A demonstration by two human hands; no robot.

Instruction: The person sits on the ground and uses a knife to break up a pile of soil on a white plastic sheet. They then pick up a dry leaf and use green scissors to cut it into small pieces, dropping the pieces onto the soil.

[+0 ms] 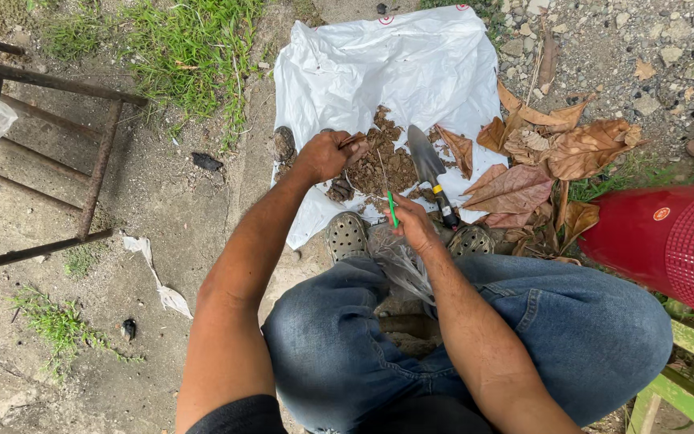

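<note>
Head view: we see left hand (327,155) grip closed on small brown piece over soil pile (383,161). Right hand (413,225) grip pinched on thin green stick (392,207), also touching clear plastic bag (403,265) between knees. Soil pile sits on white plastic sheet (387,72) on ground, just ahead of perforated shoes (347,235). We note trowel (429,169) lying on sheet, blade beside soil. Dry brown leaves (556,153) at sheet's right edge. Red basket (668,241) far right.
</note>
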